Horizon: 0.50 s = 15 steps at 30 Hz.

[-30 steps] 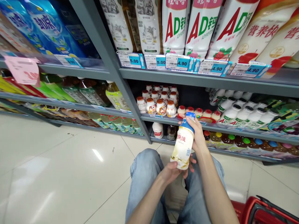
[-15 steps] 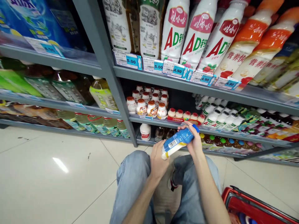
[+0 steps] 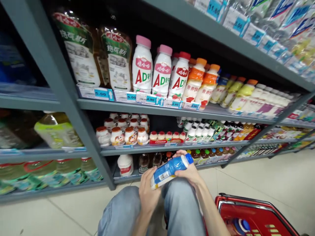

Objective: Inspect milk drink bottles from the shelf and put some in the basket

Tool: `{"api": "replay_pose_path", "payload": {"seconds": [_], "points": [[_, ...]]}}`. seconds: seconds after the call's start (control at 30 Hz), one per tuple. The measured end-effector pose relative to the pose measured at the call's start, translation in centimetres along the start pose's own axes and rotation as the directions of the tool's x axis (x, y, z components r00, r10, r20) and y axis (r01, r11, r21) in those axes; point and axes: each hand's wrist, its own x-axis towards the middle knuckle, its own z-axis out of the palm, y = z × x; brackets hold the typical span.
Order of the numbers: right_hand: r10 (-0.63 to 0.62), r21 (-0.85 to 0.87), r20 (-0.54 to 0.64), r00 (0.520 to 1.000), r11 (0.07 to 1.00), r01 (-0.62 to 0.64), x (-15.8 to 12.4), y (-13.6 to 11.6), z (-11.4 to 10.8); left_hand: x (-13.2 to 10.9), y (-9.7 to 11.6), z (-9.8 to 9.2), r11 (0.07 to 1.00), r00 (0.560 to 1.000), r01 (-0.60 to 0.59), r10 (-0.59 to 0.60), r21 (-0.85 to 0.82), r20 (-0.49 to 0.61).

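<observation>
Dark shelf recesses [image 3: 162,123], brighter floor [image 3: 246,175], blurred, stretched outer edges.

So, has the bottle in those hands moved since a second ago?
Yes. Against the upright white jug, the bottle has tipped to the right, from steep to much flatter.

I read 格瓦斯 on the brown bottles [image 3: 119,62]; 娃哈哈 and AD钙 on the pink-capped bottles [image 3: 142,70]; 娃哈哈 and AD on the red-capped bottle [image 3: 178,78]; 营养快 on the orange-capped bottles [image 3: 195,83]; 5.00 and 4.90 on the shelf tags [image 3: 94,93] beneath; 11.80 on an upper tag [image 3: 213,8]; the print on my blue-labelled bottle [image 3: 167,171] is too small.
</observation>
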Motion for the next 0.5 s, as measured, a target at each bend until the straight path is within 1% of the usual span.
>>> {"api": "replay_pose_path", "payload": {"seconds": [0.1, 0.13, 0.17, 0.2, 0.23, 0.27, 0.3, 0.33, 0.37, 0.43, 0.47, 0.5], "points": [[-0.051, -0.191, 0.014, 0.999, 0.98, 0.053, -2.0, -2.0, -3.0, 0.1, 0.5, 0.9, 0.99, 0.989, -0.091, 0.103, -0.105, 0.106], [-0.085, -0.242, -0.002, 0.996, 0.967, 0.082, -2.5, -2.9, -3.9, 0.2, 0.7, 1.1, 0.985, 0.983, -0.086, 0.109, -0.15, 0.147], [-0.123, -0.279, -0.027, 0.992, 0.954, 0.111, -2.8, -4.0, -4.7, 0.4, 0.9, 1.2, 0.981, 0.98, -0.047, 0.082, -0.191, 0.181], [-0.163, -0.302, -0.059, 0.985, 0.943, 0.138, -3.0, -5.2, -5.4, 0.5, 1.1, 1.2, 0.975, 0.979, 0.021, 0.025, -0.222, 0.203], [-0.21, -0.319, -0.095, 0.973, 0.932, 0.17, -3.1, -6.5, -6.0, 0.6, 1.2, 1.3, 0.964, 0.975, 0.113, -0.061, -0.24, 0.212], [-0.27, -0.331, -0.14, 0.952, 0.92, 0.212, -3.0, -8.1, -6.5, 0.6, 1.3, 1.3, 0.946, 0.964, 0.212, -0.16, -0.247, 0.214], [-0.347, -0.34, -0.19, 0.918, 0.901, 0.27, -2.8, -9.8, -7.0, 0.6, 1.2, 1.4, 0.92, 0.941, 0.308, -0.258, -0.243, 0.217], [-0.44, -0.369, -0.244, 0.864, 0.866, 0.337, -2.5, -11.6, -7.4, 0.5, 1.0, 1.5, 0.892, 0.912, 0.389, -0.338, -0.23, 0.233], [-0.541, -0.406, -0.303, 0.785, 0.818, 0.407, -2.0, -13.6, -7.6, 0.4, 0.8, 1.6, 0.867, 0.88, 0.451, -0.393, -0.213, 0.265], [-0.724, -0.507, -0.382, 0.575, 0.684, 0.525, -0.6, -17.6, -8.0, 0.2, 0.4, 2.0, 0.823, 0.812, 0.54, -0.454, -0.176, 0.366], [-0.781, -0.551, -0.407, 0.474, 0.624, 0.555, 0.3, -19.6, -8.2, 0.1, 0.2, 2.2, 0.806, 0.774, 0.572, -0.468, -0.153, 0.428], [-0.818, -0.587, -0.428, 0.383, 0.574, 0.57, 1.4, -21.4, -8.4, 0.0, 0.1, 2.3, 0.794, 0.735, 0.594, -0.474, -0.125, 0.484]]}}
